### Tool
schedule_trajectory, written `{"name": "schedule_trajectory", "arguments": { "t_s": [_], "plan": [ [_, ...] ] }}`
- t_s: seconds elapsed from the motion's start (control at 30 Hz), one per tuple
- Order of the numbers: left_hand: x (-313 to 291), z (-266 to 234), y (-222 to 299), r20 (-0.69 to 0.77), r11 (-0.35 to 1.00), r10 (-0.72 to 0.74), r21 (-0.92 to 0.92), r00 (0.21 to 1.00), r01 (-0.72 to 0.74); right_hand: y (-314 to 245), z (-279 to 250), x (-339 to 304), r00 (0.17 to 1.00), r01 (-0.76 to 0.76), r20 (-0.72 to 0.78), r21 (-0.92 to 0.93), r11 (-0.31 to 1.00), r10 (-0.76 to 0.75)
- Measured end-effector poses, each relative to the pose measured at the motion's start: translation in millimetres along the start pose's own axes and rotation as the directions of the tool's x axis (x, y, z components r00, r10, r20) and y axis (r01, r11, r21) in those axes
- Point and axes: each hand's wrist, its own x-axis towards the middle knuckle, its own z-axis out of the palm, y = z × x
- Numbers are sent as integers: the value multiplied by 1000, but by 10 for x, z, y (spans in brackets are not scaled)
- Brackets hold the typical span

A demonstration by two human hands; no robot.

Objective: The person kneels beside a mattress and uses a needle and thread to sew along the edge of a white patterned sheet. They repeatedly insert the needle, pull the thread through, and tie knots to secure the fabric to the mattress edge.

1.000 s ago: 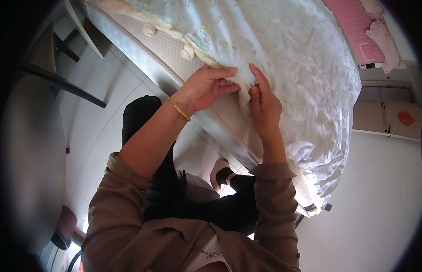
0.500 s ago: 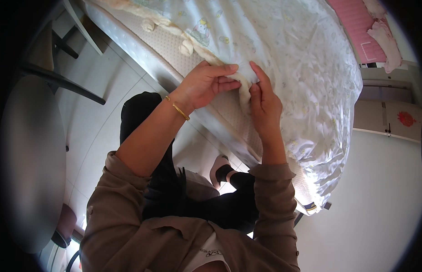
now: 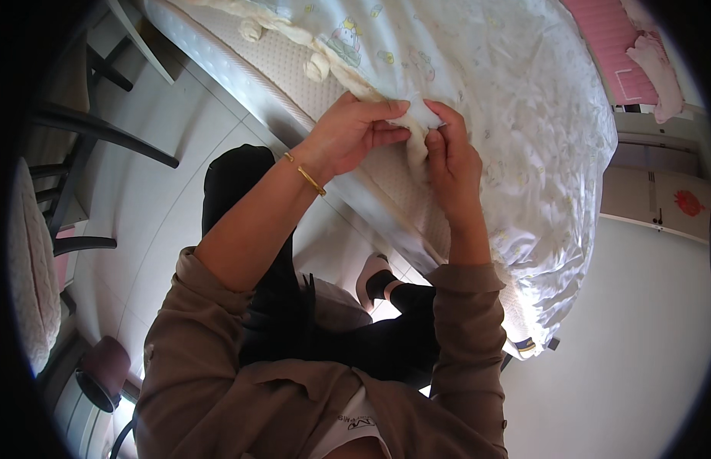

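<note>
A white printed duvet cover (image 3: 516, 115) with small cartoon figures spreads over the bed, and a cream quilt edge (image 3: 420, 149) shows beneath its near border. My left hand (image 3: 355, 130) pinches the cover's border between thumb and fingers. Close beside it on the right, my right hand (image 3: 452, 157) grips the same border, with a small fold of cloth raised between the two hands. What lies inside the fold is hidden. Farther left along the edge hang two cream knotted bunches, the nearer knot (image 3: 316, 67) and the farther knot (image 3: 251, 30).
Under the cover lies a dotted beige mattress (image 3: 287, 84). A dark-legged chair (image 3: 103, 138) and a brown bin (image 3: 105, 371) stand on the tiled floor to the left. Pink bedding (image 3: 604, 46) lies at the far right, above a pale cabinet (image 3: 638, 195).
My right index finger has curled in toward the thumb, and a white fold now rises between my hands. A blurred grey oval at the left has gone, uncovering a pale cushion.
</note>
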Motion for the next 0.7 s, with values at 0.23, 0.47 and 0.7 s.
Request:
{"name": "schedule_trajectory", "arguments": {
  "t_s": [0.23,0.47,0.7],
  "plan": [
    [2,-2,-28,-19,1000,15,24,1000,-14,16,25,-20,1000,3,-13,5,1000,-3],
    [-15,23,-87,-50,998,41,59,998,-38,-29,64,-4,1000,-21,-12,-16,1000,21],
    [1,16,-97,-17,998,39,46,999,-38,9,50,-6,1000,-4,-21,19,1000,4]
  ]
}}
